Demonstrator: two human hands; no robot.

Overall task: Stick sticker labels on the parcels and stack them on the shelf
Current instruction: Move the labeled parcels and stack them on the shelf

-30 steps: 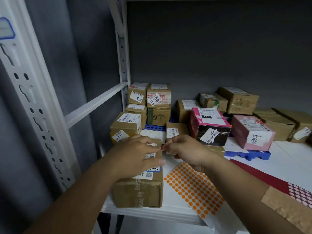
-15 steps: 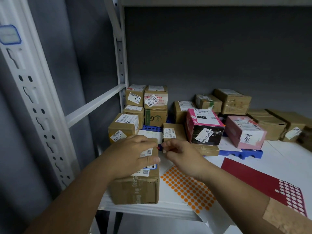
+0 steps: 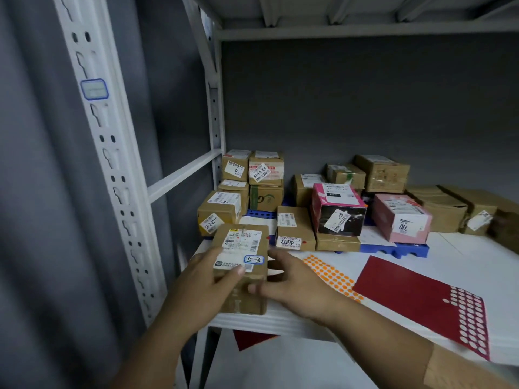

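1. While the left hand (image 3: 206, 287) grips the brown cardboard parcel with a blue-edged "5-3" sticker (image 3: 241, 265) at the white metal shelf's (image 3: 280, 322) front-left edge, the right hand (image 3: 295, 287) touches its right side, fingers loosely spread.
2. Just right lie an orange dot-sticker sheet (image 3: 331, 275) and a red sticker sheet (image 3: 415, 299).
3. Behind, labelled cardboard parcels (image 3: 261, 178) are stacked beside two pink boxes (image 3: 337, 209).

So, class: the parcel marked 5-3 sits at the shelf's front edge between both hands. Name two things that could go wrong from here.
1. The 5-3 parcel sits by the shelf lip; a nudge from the left hand might tip it off.
2. The right hand hovers over the orange sticker sheet and might drag it.
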